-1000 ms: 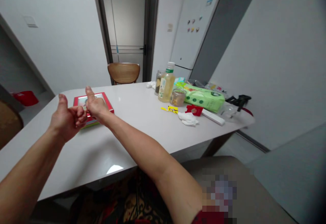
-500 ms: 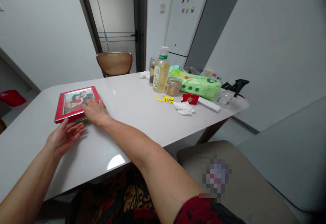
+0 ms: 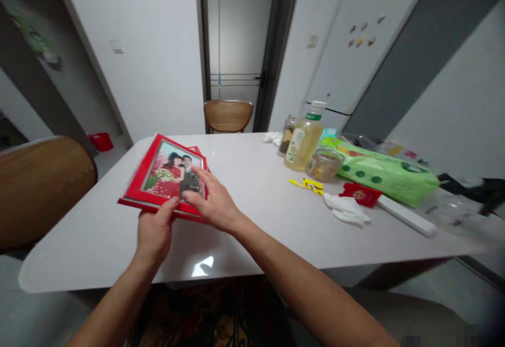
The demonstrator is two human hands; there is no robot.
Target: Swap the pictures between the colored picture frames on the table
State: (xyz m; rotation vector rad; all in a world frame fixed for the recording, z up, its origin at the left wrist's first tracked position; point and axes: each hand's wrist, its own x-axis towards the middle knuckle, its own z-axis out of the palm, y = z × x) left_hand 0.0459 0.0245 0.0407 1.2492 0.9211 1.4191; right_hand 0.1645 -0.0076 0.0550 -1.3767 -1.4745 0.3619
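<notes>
A red picture frame [image 3: 136,189] with a photo of a couple is tilted above the white table [image 3: 252,247]. My left hand [image 3: 155,231] grips its near edge, thumb on top and fingers hidden beneath. On the right part of the frame lies my right hand [image 3: 211,199], its thumb and fingers over the photo and the edge; its fingers are apart. Behind the frame, part of another red item [image 3: 202,152] shows on the table.
On the table's right stand a bottle of yellow liquid [image 3: 305,139], a glass jar [image 3: 289,134] and a glass bowl [image 3: 325,165], beside a green packet [image 3: 386,170] and crumpled tissue [image 3: 345,207]. Wooden chairs stand behind [image 3: 229,116] and left [image 3: 43,194].
The frame has come up off the table, tilted, with my left hand now gripping its near edge. The camera view has turned left. Part of a red item now shows behind the frame.
</notes>
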